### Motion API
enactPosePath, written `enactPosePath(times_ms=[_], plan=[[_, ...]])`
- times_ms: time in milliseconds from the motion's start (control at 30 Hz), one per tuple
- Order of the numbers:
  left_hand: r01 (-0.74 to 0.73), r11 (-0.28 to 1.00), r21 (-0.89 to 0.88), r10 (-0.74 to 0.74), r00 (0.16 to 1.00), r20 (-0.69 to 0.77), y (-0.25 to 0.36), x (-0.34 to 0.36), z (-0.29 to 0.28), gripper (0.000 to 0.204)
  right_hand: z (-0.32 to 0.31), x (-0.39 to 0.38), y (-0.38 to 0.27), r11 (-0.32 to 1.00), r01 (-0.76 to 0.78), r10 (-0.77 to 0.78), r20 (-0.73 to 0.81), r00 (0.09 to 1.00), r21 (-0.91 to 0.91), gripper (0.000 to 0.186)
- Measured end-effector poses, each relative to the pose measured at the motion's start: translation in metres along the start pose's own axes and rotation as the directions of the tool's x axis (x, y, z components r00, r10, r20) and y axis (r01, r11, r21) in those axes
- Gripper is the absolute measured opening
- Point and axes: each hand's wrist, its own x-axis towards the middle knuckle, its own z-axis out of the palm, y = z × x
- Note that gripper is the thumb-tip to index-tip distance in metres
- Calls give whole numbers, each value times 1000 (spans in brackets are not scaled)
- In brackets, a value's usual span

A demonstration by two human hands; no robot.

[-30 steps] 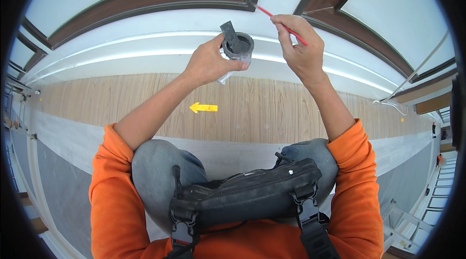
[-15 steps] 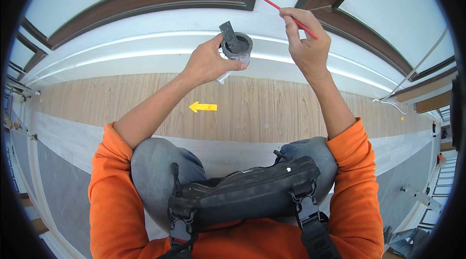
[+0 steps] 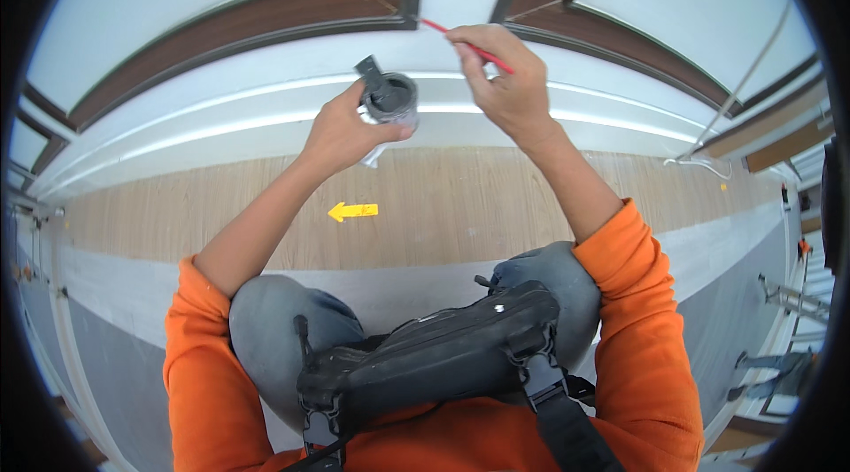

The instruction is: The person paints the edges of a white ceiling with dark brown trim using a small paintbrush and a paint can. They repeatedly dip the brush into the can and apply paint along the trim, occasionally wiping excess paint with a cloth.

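My left hand [image 3: 343, 128] is wrapped around a small cup [image 3: 403, 116] of dark grey paint, with something white, like paper or cloth, under my fingers. A flat dark grey spatula [image 3: 370, 73] leans in the cup, its upper end sticking out over the rim. In my right hand [image 3: 512, 82] I pinch a thin paintbrush [image 3: 491, 58] with a red handle. The brush tip is at the outer edge of a brown wooden frame [image 3: 376, 10] with a dark grey border, near its lower right corner; whether it touches is too small to tell.
A second brown frame [image 3: 611, 40] is on the white wall to the right. A white cable [image 3: 708, 162] hangs down to the wood-look floor [image 3: 443, 215], where a yellow arrow [image 3: 352, 212] is stuck. A black bag [image 3: 434, 357] lies across my lap. At far right are a ladder [image 3: 794, 297] and another person's legs [image 3: 779, 375].
The brush tip has come down along the frame's edge, closer to its lower corner. My whole view has shifted a little. Both hands keep their hold.
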Motion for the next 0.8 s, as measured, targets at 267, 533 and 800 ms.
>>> enactPosePath(times_ms=[267, 533, 800], plan=[[-19, 999, -47, 19, 1000, -14, -7, 8, 6, 74, -26, 6, -22, 971, 239, -240, -39, 970, -24, 32], [-103, 995, 5, 102, 993, 60, -25, -15, -13, 75, -102, -35, -75, 986, 167, -154, 358, 921, -4, 40], [-92, 985, -147, 114, 982, 151, -4, -15, -18, 77, -192, -138, -122, 917, -381, 390, 470, 792, -118, 44]])
